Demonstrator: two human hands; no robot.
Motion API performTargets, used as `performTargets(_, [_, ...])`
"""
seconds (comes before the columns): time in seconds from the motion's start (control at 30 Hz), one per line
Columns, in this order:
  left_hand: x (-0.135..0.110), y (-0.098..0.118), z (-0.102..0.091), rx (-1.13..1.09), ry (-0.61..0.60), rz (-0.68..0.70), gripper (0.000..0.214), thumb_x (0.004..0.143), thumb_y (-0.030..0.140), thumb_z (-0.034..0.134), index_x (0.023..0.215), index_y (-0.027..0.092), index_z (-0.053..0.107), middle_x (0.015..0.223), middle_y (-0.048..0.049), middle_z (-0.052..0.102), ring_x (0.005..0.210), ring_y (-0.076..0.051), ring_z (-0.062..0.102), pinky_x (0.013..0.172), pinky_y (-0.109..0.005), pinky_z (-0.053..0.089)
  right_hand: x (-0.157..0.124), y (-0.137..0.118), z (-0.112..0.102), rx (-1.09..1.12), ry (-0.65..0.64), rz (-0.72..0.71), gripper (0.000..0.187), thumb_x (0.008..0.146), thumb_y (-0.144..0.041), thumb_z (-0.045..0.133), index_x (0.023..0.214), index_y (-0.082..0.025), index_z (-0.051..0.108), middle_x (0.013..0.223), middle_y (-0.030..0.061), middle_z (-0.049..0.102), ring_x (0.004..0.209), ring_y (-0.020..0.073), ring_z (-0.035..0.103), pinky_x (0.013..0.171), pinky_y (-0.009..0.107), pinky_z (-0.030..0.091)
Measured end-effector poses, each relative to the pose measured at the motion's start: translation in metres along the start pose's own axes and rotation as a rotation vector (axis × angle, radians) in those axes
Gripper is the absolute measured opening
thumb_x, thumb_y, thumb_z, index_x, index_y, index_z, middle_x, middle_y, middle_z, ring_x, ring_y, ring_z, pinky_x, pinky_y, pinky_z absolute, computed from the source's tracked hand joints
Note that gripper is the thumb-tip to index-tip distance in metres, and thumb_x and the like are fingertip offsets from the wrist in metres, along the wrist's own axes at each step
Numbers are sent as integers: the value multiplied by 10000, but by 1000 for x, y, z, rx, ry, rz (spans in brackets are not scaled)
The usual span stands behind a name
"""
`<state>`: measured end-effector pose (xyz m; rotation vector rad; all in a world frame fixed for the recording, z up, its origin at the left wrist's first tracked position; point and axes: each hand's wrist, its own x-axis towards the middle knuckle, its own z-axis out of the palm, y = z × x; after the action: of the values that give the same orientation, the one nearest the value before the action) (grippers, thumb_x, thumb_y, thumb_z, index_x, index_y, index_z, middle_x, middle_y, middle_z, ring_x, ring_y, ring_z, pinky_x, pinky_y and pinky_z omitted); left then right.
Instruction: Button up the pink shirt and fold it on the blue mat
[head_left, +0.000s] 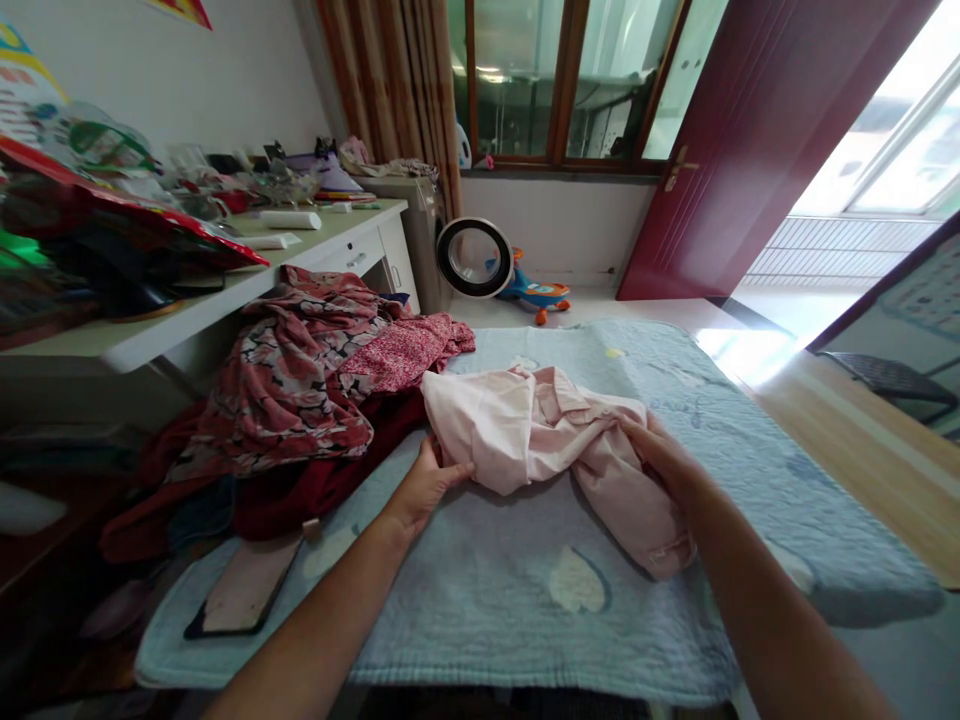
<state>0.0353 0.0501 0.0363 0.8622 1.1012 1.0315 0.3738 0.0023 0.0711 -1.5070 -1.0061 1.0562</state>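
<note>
Lying on the pale-blue quilted blanket (487, 630), a crumpled pale-pink cloth garment (491, 425) is held by fingers of the left hand (426, 488) and right hand (666, 458); beyond the blanket, a tall dark-red door (705, 140) is opened.

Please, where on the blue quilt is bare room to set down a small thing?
The quilt has a broad bare patch between the right hand and its right edge, and another between the pink garment and its near edge. The left side is crowded: piled clothes, a phone-like item.
</note>
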Motion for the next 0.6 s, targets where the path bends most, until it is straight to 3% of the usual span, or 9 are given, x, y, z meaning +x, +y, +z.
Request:
performTargets(0.17, [20, 1, 17, 12, -64, -11, 541, 497, 266, 906, 984, 118, 721, 981, -113, 753, 968, -293, 681, 906, -399, 518, 5, 4, 20, 51, -186, 28, 529, 664, -359, 760, 1146, -206, 607, 1112, 80, 727, 1024, 297, 686, 871, 416, 566])
performTargets(0.27, [25, 13, 22, -37, -84, 107, 475, 571, 339, 871, 973, 120, 748, 986, -104, 757, 1012, -290, 672, 942, -390, 503, 2, -5, 20, 56, -218, 29, 480, 621, -288, 731, 1085, -203, 642, 1056, 67, 742, 985, 296, 696, 843, 401, 572])
performTargets(0.33, [26, 29, 23, -76, -130, 198, 472, 627, 373, 844, 1021, 132, 742, 1054, -97, 746, 1090, -286, 646, 980, -370, 488, 0, -14, 19, 96, -121, -34, 506, 623, -268, 700, 1123, -228, 632, 1057, 48, 739, 966, 278, 700, 819, 379, 575])
performTargets(0.47, [24, 71, 20, -74, -210, 323, 469, 704, 356, 805, 1126, 177, 708, 1139, -62, 721, 1179, -276, 604, 1002, -335, 485, 6, -26, 14, 141, 289, -302, 485, 657, -286, 665, 1137, -240, 608, 1056, 29, 717, 960, 230, 683, 846, 347, 552])
performTargets(0.53, [23, 89, 17, -23, -217, 330, 486, 713, 320, 800, 1164, 179, 687, 1117, -65, 724, 1146, -284, 622, 974, -341, 503, 13, -25, 12, 97, 523, -422, 451, 709, -295, 610, 1152, -216, 591, 1105, 48, 687, 1018, 226, 654, 914, 358, 519])
performTargets(0.6, [24, 101, 12, 43, -233, 267, 511, 690, 304, 812, 1162, 157, 684, 1027, -88, 740, 1050, -306, 660, 902, -367, 536, 18, -18, 9, -87, 578, -476, 490, 777, -298, 518, 1255, -193, 530, 1215, 83, 627, 1145, 249, 588, 993, 396, 467])
